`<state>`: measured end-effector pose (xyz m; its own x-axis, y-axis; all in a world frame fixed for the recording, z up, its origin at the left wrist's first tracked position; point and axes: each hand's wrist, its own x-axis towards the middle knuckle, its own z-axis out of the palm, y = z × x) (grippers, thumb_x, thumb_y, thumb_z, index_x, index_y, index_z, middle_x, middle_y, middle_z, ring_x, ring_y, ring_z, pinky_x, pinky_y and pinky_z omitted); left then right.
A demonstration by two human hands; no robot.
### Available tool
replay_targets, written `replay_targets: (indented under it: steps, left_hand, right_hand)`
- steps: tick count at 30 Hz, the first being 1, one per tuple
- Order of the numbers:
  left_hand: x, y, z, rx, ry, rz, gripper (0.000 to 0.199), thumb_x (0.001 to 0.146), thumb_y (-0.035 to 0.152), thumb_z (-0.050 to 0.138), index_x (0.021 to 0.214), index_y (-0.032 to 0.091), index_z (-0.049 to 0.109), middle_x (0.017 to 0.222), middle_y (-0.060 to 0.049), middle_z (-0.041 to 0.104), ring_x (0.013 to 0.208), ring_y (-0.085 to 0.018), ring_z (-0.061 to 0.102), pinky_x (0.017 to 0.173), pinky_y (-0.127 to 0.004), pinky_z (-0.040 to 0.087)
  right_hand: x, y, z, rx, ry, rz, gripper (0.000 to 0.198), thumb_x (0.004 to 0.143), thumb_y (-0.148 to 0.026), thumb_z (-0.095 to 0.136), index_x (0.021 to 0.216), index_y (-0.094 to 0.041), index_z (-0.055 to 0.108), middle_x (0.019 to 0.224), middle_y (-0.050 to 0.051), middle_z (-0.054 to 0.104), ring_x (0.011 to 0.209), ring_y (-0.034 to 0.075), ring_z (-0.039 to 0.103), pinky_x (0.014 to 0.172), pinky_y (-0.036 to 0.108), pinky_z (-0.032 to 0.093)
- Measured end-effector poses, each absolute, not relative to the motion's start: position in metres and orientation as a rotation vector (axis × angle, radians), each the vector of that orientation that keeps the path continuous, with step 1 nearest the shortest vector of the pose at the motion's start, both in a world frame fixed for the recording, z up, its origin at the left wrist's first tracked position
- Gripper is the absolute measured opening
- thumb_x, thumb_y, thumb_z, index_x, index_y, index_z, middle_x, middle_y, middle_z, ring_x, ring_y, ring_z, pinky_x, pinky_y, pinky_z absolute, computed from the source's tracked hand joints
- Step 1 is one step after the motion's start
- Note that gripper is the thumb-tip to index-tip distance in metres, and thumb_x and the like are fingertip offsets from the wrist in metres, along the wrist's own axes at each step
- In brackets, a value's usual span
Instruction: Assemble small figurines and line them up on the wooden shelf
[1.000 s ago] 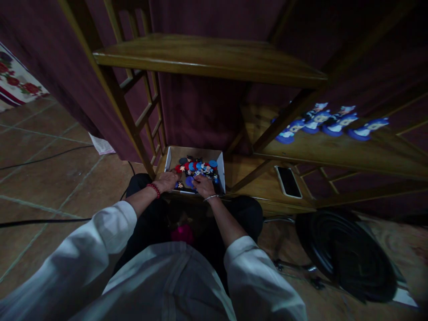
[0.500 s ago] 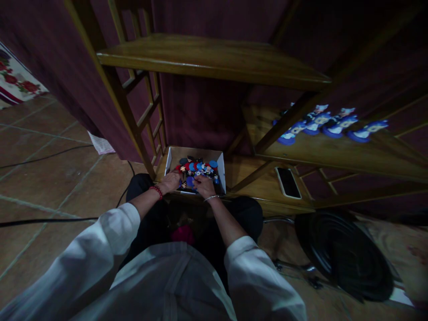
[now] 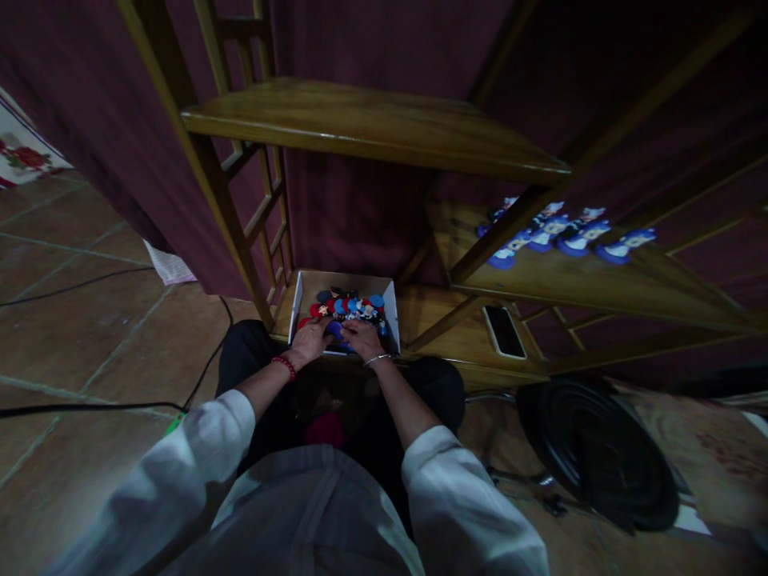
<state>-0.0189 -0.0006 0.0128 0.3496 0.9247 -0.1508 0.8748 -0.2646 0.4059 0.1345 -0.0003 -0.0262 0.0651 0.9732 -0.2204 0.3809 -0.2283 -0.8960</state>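
A white open box (image 3: 391, 316) holds a jumble of small figurines (image 3: 354, 307) with round red, blue and dark bases. My left hand (image 3: 309, 341), with a red bead bracelet at the wrist, is closed at the left side of a figurine with a round purple-blue base (image 3: 334, 329). From the other side my right hand (image 3: 362, 339), wearing a silver bangle, grips the same figurine between thumb and fingers. Its base faces up towards me, and the rest of it is hidden by my hands. Both hands are over the box's near edge.
Several figurines with blue bases (image 3: 576, 240) stand on a wooden shelf to the right. Above the box juts another shelf board (image 3: 372, 120). A phone (image 3: 504, 331) lies on the lower board. A black round stool seat (image 3: 594, 448) and cables (image 3: 90, 408) are nearby.
My hands have come closer together around the purple-based figurine, which shows more plainly between them. The whole view has shifted slightly, moving the shelf figurines to the left and down in view.
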Motion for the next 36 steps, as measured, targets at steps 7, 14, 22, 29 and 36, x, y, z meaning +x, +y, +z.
replay_targets:
  steps: [7, 14, 22, 29, 36]
  left_hand:
    - [-0.013, 0.000, 0.005, 2.130, 1.629, 0.262, 0.035, 0.084, 0.025, 0.048, 0.119, 0.026, 0.053, 0.114, -0.004, 0.062, 0.103, -0.018, 0.058, 0.086, -0.026, 0.044]
    - [-0.014, 0.004, 0.003, 2.047, 1.675, 0.221, 0.026, 0.086, 0.029, 0.045, 0.108, 0.024, 0.059, 0.101, -0.005, 0.067, 0.093, -0.018, 0.062, 0.078, -0.025, 0.045]
    - [-0.014, 0.005, 0.002, 2.044, 1.730, 0.205, 0.029, 0.087, 0.030, 0.042, 0.112, 0.023, 0.055, 0.104, -0.007, 0.066, 0.093, -0.020, 0.062, 0.078, -0.027, 0.045]
    - [-0.009, 0.002, 0.005, 2.052, 1.804, 0.149, 0.032, 0.089, 0.032, 0.039, 0.116, 0.022, 0.053, 0.103, -0.010, 0.065, 0.095, -0.021, 0.062, 0.078, -0.029, 0.046]
    - [-0.009, 0.000, 0.003, 2.093, 1.805, 0.164, 0.032, 0.089, 0.031, 0.036, 0.116, 0.022, 0.052, 0.102, -0.010, 0.065, 0.094, -0.021, 0.062, 0.077, -0.030, 0.045]
  right_hand:
    - [0.137, -0.001, -0.029, -1.663, -1.416, 1.127, 0.015, 0.072, -0.018, 0.059, 0.085, -0.020, 0.066, 0.085, -0.001, 0.070, 0.066, 0.012, 0.066, 0.063, 0.025, 0.056]
    - [0.142, 0.000, -0.028, -1.724, -1.450, 1.109, 0.014, 0.078, -0.021, 0.054, 0.086, -0.021, 0.065, 0.075, -0.002, 0.069, 0.065, 0.013, 0.067, 0.061, 0.024, 0.055]
    - [0.161, -0.001, -0.012, -1.832, -1.540, 0.901, 0.014, 0.075, -0.016, 0.056, 0.083, -0.021, 0.066, 0.079, -0.001, 0.070, 0.070, 0.014, 0.066, 0.069, 0.025, 0.052]
    - [0.174, -0.007, -0.012, -1.904, -1.560, 0.689, 0.013, 0.074, -0.015, 0.053, 0.080, -0.022, 0.063, 0.082, -0.001, 0.069, 0.080, 0.015, 0.064, 0.079, 0.030, 0.050]
    - [0.168, -0.007, -0.006, -1.974, -1.554, 0.648, 0.021, 0.072, -0.016, 0.057, 0.093, -0.018, 0.060, 0.083, 0.002, 0.067, 0.080, 0.016, 0.063, 0.081, 0.030, 0.048]
